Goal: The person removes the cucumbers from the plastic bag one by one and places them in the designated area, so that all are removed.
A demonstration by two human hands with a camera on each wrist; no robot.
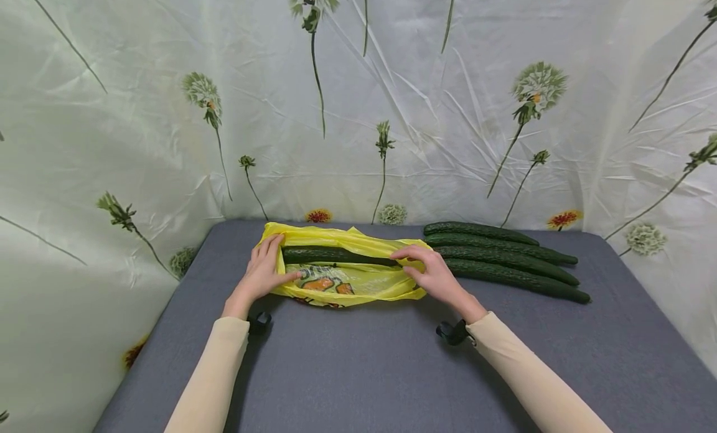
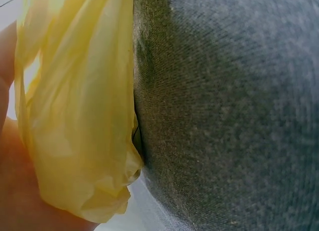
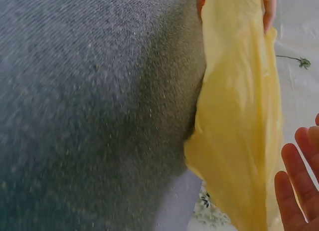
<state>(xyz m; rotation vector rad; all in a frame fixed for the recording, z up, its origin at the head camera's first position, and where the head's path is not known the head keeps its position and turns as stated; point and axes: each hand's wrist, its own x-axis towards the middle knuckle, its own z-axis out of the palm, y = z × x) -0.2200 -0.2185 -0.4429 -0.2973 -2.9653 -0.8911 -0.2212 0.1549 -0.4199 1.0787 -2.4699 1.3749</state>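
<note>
A yellow plastic bag (image 1: 386, 288) lies on its side with its mouth spread toward me, orange and dark print showing through. Inside it, lengthwise, is a dark green cucumber (image 1: 336, 255). My left hand (image 1: 262, 271) holds the bag's left end, thumb across the mouth and fingers at the back rim. In the left wrist view, yellow plastic (image 2: 84, 116) covers part of the palm. My right hand (image 1: 428, 272) is over the bag's right end, at the cucumber's end. Its fingers (image 3: 301, 171) look straight and spread in the right wrist view; contact with the cucumber is unclear.
Several cucumbers (image 1: 506, 256) lie side by side to the right of the bag, their left ends partly hidden by the bag and right hand. Beneath everything is a grey cloth-covered table (image 1: 358, 371). A dandelion-print curtain (image 1: 358, 109) hangs behind it.
</note>
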